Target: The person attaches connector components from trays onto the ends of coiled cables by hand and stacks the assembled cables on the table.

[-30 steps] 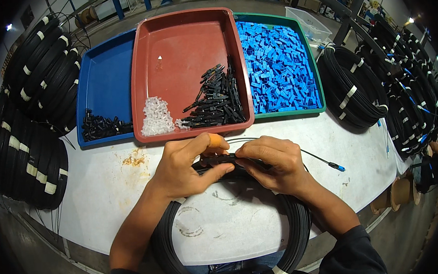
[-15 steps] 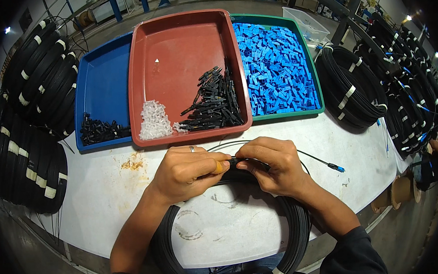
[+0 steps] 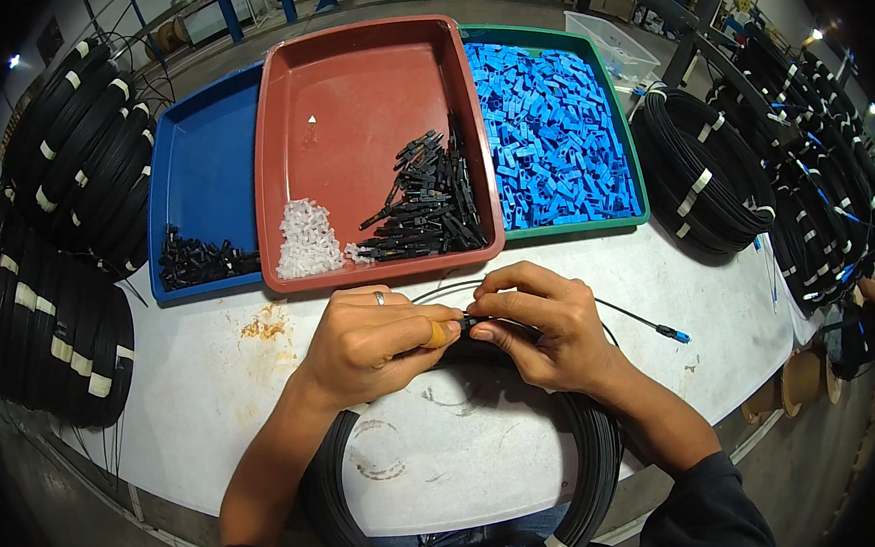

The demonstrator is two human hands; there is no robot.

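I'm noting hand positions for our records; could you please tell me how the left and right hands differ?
The left hand wears a ring and a yellowish finger wrap; the right hand shows neither. The left hand is curled in tightly, while the right hand arches more openly. Both hands pinch at a small black part, which they largely hide.
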